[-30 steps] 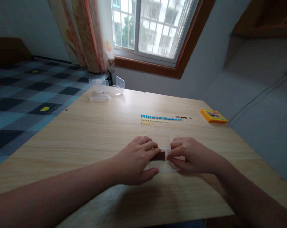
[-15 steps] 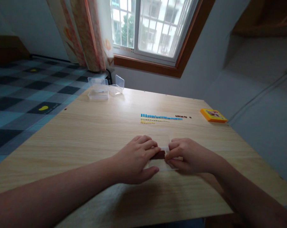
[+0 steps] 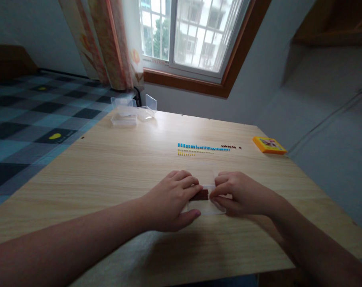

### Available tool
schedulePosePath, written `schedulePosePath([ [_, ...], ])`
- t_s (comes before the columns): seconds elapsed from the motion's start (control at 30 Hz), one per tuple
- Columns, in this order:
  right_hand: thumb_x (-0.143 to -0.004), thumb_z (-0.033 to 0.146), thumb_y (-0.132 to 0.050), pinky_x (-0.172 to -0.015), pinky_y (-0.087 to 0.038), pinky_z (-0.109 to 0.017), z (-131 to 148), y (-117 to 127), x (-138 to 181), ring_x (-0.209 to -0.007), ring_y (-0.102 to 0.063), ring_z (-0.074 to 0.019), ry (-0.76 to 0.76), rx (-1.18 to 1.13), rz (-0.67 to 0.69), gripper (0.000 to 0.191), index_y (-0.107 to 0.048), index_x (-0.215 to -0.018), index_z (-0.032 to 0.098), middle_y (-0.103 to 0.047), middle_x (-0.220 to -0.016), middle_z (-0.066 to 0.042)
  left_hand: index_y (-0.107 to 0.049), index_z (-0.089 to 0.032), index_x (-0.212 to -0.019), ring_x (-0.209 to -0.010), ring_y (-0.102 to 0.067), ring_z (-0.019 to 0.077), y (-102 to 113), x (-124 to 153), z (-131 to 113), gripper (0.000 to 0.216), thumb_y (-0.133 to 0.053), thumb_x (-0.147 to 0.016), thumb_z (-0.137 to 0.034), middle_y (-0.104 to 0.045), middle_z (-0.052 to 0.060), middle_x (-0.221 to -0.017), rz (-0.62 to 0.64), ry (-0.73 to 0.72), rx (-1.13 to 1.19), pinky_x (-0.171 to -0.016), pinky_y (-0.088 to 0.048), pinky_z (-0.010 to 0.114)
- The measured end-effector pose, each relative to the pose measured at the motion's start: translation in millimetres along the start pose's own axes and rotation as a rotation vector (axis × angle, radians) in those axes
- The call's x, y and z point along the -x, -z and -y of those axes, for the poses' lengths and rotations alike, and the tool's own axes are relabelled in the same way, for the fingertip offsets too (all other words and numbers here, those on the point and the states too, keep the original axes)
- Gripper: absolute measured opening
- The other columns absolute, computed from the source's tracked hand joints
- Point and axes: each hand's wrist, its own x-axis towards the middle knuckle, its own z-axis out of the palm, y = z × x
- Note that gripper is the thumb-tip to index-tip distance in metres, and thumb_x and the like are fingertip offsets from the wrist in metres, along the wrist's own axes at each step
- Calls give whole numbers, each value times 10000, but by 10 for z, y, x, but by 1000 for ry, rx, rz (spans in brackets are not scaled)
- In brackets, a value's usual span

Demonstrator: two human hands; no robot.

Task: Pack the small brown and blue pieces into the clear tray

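Note:
A clear plastic box lies on the table in front of me, its lid raised on the far side. Inside is a block of dark brown strips or small bricks set close together. My left hand grips the box's left end, thumb on the near side and fingers over the far side, covering part of the brown block. At the block's right end, my right hand is closed in a pinch over the box's right edge. Whatever its fingertips hold is too small or hidden to name.
Beyond the box run rows of small blue pieces, yellow pieces and dark brown pieces. A yellow box sits by the table's right edge. Open clear boxes stand at the back left corner.
My right hand has drawn back slightly to the right from the brown block, baring more of the box's right end. My left hand has stayed in place.

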Motion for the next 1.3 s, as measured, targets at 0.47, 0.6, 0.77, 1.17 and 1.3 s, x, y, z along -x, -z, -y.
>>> schedulePosePath([
  [0.47, -943, 156, -595, -650, -321, -277, 38, -31, -33, -663, -497, -119, -33, 32, -6, 240, -677, -718, 178, -597, -720, 3, -650, -151, -1286, -1149, -586, 327, -7, 1, 0, 472, -654, -919, -447, -680, 113, -1223, 0, -1, 2, -1040, -432, 496],
  [0.6, -945, 157, -604, -640, -329, -275, 43, -39, -34, -657, -506, -118, -34, 29, -15, 239, -695, -724, 176, -610, -725, -1, -653, -157, -1282, -1148, -586, 324, -6, 2, -1, 463, -652, -919, -444, -679, 107, -1223, 2, -1, 4, -1039, -435, 500],
  [0.77, -961, 165, -611, -620, -356, -275, 22, -30, -17, -642, -526, -120, 21, 14, -48, 236, -730, -758, 184, -614, -714, -3, -650, -159, -1291, -1155, -584, 327, -4, -2, 0, 471, -643, -921, -451, -680, 111, -1223, 14, 6, 2, -1048, -438, 508],
  [1.17, -939, 338, -630, -806, -512, -392, -1070, 40, 65, -745, -619, -206, -314, 127, -1166, 195, -782, -898, 222, -708, -776, -41, -648, -128, -1296, -1161, -594, 337, 17, 11, 19, 473, -657, -899, -384, -681, 128, -1255, -26, -3, 14, -1047, -452, 531],
  [1.3, -918, 306, -553, -971, -485, -481, -1482, -118, 20, -931, -646, -276, -464, 146, -1188, 270, -788, -997, 200, -735, -909, -98, -655, -147, -1268, -1135, -607, 326, 41, 4, 7, 428, -648, -899, -364, -687, 123, -1228, -27, -10, 17, -1037, -465, 518],
])
